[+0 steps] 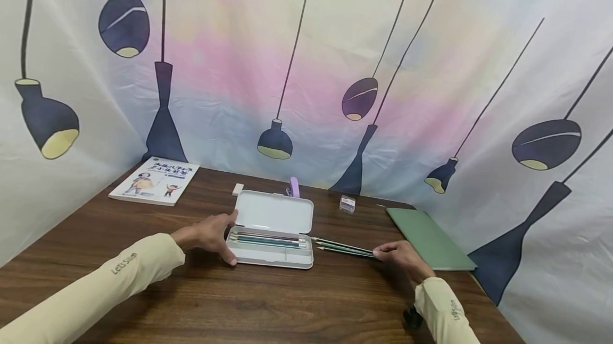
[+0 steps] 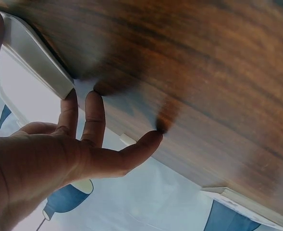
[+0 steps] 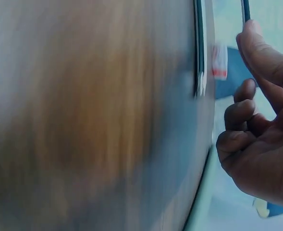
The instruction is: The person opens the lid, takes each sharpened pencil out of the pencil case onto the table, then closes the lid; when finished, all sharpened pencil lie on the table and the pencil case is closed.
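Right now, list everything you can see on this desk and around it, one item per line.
case: one, white, open, desk centre
pencils in case: several, green and grey
loose pencils: two, green, right of case
book: one, white illustrated cover, far left
notebook: one, green, far right
eraser: one, white, behind case
stapler: one, purple, behind case
small box: one, clear, back right
desk: one, dark wood
curtain: pastel, lamp print
left hand: touches case's left end
right hand: fingers grip loose pencils' ends

The open pencil case (image 1: 270, 237) lies on the worktop (image 1: 287, 301) just right of my left fingers (image 1: 225, 251); two pencils (image 1: 342, 248) lie between it and my right fingers (image 1: 380, 252).
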A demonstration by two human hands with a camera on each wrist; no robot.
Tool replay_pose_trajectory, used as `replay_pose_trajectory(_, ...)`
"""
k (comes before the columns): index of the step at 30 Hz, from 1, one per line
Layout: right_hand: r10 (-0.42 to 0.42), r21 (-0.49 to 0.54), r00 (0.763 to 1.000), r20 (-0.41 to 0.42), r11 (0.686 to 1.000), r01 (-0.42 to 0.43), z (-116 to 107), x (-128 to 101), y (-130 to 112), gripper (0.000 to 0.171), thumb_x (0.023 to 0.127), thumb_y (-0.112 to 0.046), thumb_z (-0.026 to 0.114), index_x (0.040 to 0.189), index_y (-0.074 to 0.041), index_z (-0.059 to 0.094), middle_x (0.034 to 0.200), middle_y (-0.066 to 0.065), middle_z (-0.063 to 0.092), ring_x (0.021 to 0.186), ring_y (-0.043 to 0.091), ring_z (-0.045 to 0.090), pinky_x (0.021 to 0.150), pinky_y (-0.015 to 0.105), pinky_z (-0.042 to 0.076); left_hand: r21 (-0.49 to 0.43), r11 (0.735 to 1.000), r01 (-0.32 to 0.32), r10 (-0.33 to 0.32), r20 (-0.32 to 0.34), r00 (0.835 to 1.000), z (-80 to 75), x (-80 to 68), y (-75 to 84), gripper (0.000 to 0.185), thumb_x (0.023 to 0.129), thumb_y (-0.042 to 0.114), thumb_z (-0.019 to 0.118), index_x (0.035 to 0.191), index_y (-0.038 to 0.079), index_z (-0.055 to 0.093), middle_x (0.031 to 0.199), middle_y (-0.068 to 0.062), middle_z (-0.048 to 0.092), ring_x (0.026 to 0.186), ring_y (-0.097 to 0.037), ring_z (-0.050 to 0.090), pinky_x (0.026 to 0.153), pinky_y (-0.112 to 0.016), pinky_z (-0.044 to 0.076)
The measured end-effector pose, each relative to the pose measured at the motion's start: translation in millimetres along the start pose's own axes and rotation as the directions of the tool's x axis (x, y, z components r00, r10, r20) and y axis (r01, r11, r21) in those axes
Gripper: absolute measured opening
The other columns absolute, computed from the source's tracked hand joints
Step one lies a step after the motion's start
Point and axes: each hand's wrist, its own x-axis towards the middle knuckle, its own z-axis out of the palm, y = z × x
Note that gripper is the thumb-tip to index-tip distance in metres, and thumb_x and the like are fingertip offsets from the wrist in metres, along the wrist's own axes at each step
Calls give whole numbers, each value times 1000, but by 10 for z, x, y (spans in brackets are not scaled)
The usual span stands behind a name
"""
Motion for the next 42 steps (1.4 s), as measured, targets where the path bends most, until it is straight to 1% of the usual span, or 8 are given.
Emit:
replay_pose_trajectory(5, 10, -67, 1000, -7, 998, -11, -88, -80, 121, 24, 76, -28, 73, 90, -9, 72, 97, 6, 65, 95, 24, 57, 84, 46, 44, 11, 1000, 0, 0, -4, 1000, -11, -7, 10, 124, 47, 37, 89, 137, -14, 20, 123, -26, 48, 118, -41, 39, 97, -53, 29)
replay_pose_trajectory(11, 5, -106, 1000, 1, 994, -5, -44, -85, 175, 24, 71, -27, 77, 86, -9, 72, 95, 5, 66, 86, 18, 59, 76, 38, 47, 4, 1000, 6, -6, -7, 1000, 1, -8, 3, 125, 47, 37, 89, 138, -13, 19, 123, -26, 48, 118, -41, 39, 98, -52, 29)
replay_pose_trajectory(17, 7, -118, 1000, 12, 993, -5, -7, -91, 183, 22, 70, -21, 78, 85, -6, 71, 94, 6, 66, 81, 15, 57, 70, 32, 47, 1, 1000, 1, -1, -6, 1000, 23, -1, -1, 125, 47, 37, 89, 138, -14, 19, 123, -26, 48, 118, -41, 39, 98, -52, 29)
replay_pose_trajectory(27, -47, -103, 999, 28, 993, 50, -24, -83, 195, 22, 72, -21, 76, 86, -4, 70, 78, 2, 64, 67, 15, 54, 61, 31, 46, 30, 999, -17, 17, -12, 1000, 6, -15, 12, 123, 47, 36, 89, 137, -15, 21, 121, -26, 49, 116, -41, 41, 96, -52, 30)
replay_pose_trajectory(31, -66, -96, 997, 30, 993, 69, -37, -58, 94, 20, 74, -20, 75, 86, -5, 70, 79, 1, 63, 70, 15, 54, 64, 32, 47, 25, 1000, -11, 12, -11, 1000, -4, -2, 18, 124, 47, 37, 89, 137, -14, 20, 123, -27, 48, 117, -42, 40, 97, -52, 30)
replay_pose_trajectory(35, -130, -38, 990, 55, 991, 132, -11, 28, -106, 23, 78, -21, 71, 94, -4, 69, 88, 4, 64, 80, 20, 58, 71, 39, 48, 16, 1000, 6, -6, -10, 1000, -19, -4, 29, 124, 47, 36, 89, 138, -13, 20, 123, -25, 48, 118, -41, 39, 98, -52, 29)
replay_pose_trajectory(38, -165, 30, 981, 99, 986, 163, 83, 107, -285, 29, 80, -26, 69, 101, -4, 68, 98, 7, 63, 87, 23, 58, 77, 44, 47, 12, 1000, 8, -8, -12, 1000, -22, -21, 32, 123, 47, 36, 89, 138, -13, 21, 121, -24, 49, 117, -40, 40, 97, -52, 29)
replay_pose_trajectory(42, -196, 61, 968, 159, 980, 188, 316, 204, -499, 36, 80, -33, 69, 106, -8, 68, 107, 7, 62, 93, 21, 56, 79, 43, 47, 0, 1000, 4, -4, -16, 1000, -8, -38, 32, 123, 47, 34, 90, 137, -13, 22, 120, -23, 50, 116, -39, 41, 97, -52, 30)
